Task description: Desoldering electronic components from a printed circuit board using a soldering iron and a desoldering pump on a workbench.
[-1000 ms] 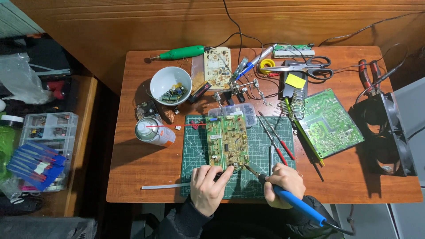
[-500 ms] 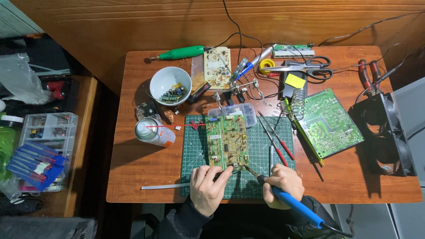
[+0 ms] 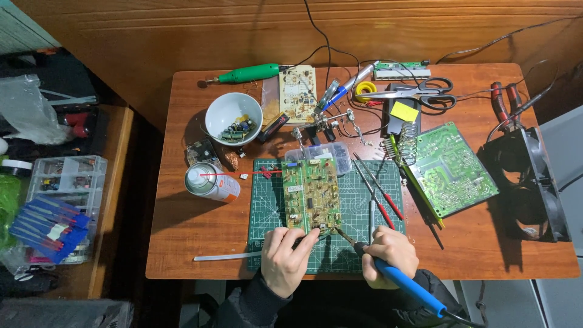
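Observation:
A green circuit board [image 3: 311, 194] lies on the green cutting mat [image 3: 352, 200] in the middle of the wooden table [image 3: 182, 225]. My left hand [image 3: 286, 258] rests at the board's near edge, its fingertips touching the board's lower corner. My right hand [image 3: 389, 255] grips a blue-handled soldering iron [image 3: 404, 282]; the iron's tip [image 3: 340, 234] reaches the board's lower right corner. A thin white rod [image 3: 225, 257] runs under my left hand.
A white bowl [image 3: 233, 118] of small parts, a spray can [image 3: 209, 182], a green rotary tool [image 3: 249, 74], scissors [image 3: 419, 92], a second green board [image 3: 452, 167], screwdrivers [image 3: 376, 191], a clear parts box [image 3: 325, 155] and a black fan [image 3: 534, 182] crowd the table. A side shelf [image 3: 54, 206] stands left.
Both hands have barely shifted; the iron's tip stays at the board's lower right corner.

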